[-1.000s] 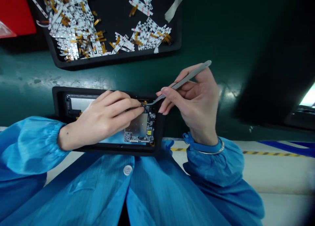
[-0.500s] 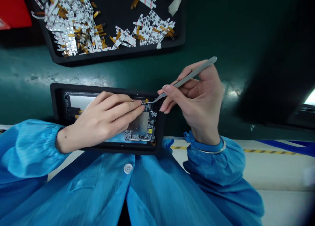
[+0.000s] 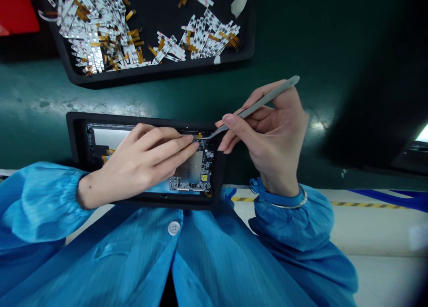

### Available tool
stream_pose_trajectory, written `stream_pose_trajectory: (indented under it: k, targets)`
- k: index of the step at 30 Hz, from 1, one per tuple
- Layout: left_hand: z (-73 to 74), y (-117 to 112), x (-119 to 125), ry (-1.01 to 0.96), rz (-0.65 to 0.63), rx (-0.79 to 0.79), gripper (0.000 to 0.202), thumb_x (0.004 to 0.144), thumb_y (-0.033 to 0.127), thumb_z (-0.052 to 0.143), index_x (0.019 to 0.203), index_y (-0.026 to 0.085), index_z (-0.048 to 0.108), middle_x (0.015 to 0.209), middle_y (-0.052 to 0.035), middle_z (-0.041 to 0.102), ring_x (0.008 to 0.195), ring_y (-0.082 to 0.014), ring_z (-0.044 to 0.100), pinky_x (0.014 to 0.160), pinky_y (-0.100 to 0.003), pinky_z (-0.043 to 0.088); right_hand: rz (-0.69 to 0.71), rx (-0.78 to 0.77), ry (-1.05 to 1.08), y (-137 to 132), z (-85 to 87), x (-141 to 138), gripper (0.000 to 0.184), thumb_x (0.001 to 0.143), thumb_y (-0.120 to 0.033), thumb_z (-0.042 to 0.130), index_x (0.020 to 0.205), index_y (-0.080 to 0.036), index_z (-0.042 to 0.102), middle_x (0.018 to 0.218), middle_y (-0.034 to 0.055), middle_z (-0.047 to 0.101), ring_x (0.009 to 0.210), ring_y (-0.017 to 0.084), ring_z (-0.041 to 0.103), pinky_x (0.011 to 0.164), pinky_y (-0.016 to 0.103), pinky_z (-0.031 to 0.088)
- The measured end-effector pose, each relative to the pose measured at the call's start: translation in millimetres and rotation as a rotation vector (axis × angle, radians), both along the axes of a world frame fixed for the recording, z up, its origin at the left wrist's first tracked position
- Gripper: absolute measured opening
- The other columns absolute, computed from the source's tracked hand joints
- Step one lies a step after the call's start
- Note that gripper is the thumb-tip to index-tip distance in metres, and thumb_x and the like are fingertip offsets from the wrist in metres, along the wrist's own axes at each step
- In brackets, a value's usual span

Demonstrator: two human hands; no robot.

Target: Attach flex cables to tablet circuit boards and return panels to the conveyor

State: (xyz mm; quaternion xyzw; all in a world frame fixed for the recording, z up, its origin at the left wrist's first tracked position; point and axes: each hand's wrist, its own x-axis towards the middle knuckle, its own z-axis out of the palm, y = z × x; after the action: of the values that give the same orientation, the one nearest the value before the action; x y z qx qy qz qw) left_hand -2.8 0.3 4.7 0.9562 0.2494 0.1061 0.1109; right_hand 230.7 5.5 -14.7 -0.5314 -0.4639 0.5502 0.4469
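In the head view, an opened tablet with its insides showing lies in a black tray at the table's near edge. My left hand rests across it, fingers stretched out, tips by the upper edge of the circuit board. My right hand is closed on a pair of grey tweezers, held like a pen. Their bent tips touch or nearly touch the board close to a small orange flex cable, just beside my left fingertips. Whether the tips grip anything is too small to tell.
Beyond the tablet stands a larger black tray holding many white strips with orange flex tails. A red object is at the far left. The green table ends just in front of my blue smock.
The tweezers and my right hand have shifted very slightly to the right. My left fingertips have edged a little to the right along the board.
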Motion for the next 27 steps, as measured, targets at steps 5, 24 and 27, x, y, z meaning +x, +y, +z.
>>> stream_pose_trajectory:
  k: [5, 24, 27]
  targets:
    - [-0.2, -0.2, 0.3, -0.008, 0.017, -0.043, 0.043, 0.1, 0.016, 0.052, 0.143, 0.018, 0.048, 0.131, -0.0093, 0.068, 0.117, -0.0266, 0.065, 0.081, -0.042, 0.054, -0.008, 0.005, 0.01, 0.0, 0.9, -0.5, 0.038, 0.08, -0.038, 0.082, 0.088, -0.028, 0.046, 0.071, -0.0066, 0.07, 0.049, 0.014, 0.066, 0.039, 0.026, 0.052]
    - [-3.4, -2.3, -0.4, -0.008, 0.036, -0.024, 0.047, 0.1, 0.016, 0.053, 0.146, 0.019, 0.044, 0.13, -0.0092, 0.068, 0.118, -0.0259, 0.065, 0.081, -0.041, 0.052, -0.007, 0.016, 0.024, -0.3, 2.1, -0.5, 0.038, 0.08, -0.034, 0.082, 0.088, -0.029, 0.045, 0.072, -0.0069, 0.07, 0.049, 0.014, 0.066, 0.04, 0.027, 0.052]
    - [-3.7, -2.4, -0.5, -0.013, 0.035, -0.017, 0.046, 0.099, 0.015, 0.054, 0.145, 0.018, 0.046, 0.129, -0.0094, 0.069, 0.117, -0.0261, 0.065, 0.08, -0.041, 0.052, 0.008, 0.017, 0.01, -0.1, 1.4, -0.2, 0.04, 0.079, -0.036, 0.083, 0.088, -0.029, 0.045, 0.071, -0.0073, 0.069, 0.052, 0.015, 0.067, 0.041, 0.027, 0.053]
